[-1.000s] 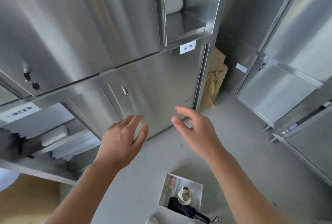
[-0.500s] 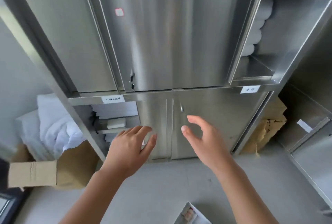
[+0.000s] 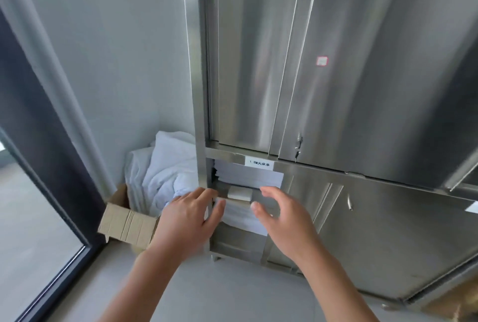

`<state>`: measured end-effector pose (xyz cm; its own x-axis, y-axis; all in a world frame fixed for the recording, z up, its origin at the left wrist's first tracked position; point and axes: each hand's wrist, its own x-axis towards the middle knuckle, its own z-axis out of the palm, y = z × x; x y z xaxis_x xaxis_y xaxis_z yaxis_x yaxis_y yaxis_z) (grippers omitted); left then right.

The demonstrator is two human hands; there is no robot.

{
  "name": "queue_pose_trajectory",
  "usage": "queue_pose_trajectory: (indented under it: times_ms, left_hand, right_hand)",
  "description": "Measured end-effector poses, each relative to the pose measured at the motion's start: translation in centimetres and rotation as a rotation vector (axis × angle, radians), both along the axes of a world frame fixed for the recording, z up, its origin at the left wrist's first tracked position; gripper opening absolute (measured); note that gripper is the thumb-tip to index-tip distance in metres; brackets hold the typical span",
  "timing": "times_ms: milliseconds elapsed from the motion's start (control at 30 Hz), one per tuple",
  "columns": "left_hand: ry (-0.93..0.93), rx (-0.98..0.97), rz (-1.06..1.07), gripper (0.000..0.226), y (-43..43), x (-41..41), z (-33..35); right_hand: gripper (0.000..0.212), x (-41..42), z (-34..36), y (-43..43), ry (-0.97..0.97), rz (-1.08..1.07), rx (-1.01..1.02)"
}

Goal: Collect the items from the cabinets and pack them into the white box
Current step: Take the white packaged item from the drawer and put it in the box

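A steel cabinet (image 3: pixel 336 89) fills the right of the view. Its lower left compartment stands open. On the shelf inside lies a small pale rectangular block (image 3: pixel 239 193), between stacks of folded white sheets (image 3: pixel 248 178) above and below it. My left hand (image 3: pixel 190 221) reaches toward the compartment's left edge, fingers apart and holding nothing. My right hand (image 3: pixel 280 221) hovers just right of the block, fingers spread and curved, also with nothing in it. The white box is out of view.
A cardboard box (image 3: pixel 126 223) stuffed with crumpled white linen (image 3: pixel 165 166) sits on the floor left of the cabinet, against the wall. A dark window frame (image 3: pixel 38 156) runs down the far left. The shut lower cabinet door (image 3: pixel 388 231) has a small handle. Grey floor lies below.
The view has swung left and closer to the open lower left compartment. Both hands have moved forward toward the shelf with the pale block. The white box has dropped out of view.
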<state>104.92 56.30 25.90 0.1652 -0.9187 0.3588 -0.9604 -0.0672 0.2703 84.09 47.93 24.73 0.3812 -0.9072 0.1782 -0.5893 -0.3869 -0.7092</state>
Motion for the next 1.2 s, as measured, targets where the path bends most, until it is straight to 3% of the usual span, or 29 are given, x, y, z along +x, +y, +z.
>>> queue_pose_trajectory:
  times_ms: [233, 533, 1200]
  left_hand:
    - [0.005, 0.022, -0.036, 0.059, -1.9, 5.3, -0.9]
    - [0.050, 0.078, -0.128, 0.054, -7.2, 5.3, -3.2]
    - [0.058, 0.147, -0.096, 0.053, -17.8, 10.3, -6.9]
  right_hand:
    - [0.049, 5.4, -0.9, -1.4, 0.004, -0.024, 0.017]
    - [0.049, 5.5, -2.4, -5.2, 0.023, -0.104, 0.080]
    - [0.051, 10.8, -7.3, -17.1, 0.100, -0.077, 0.201]
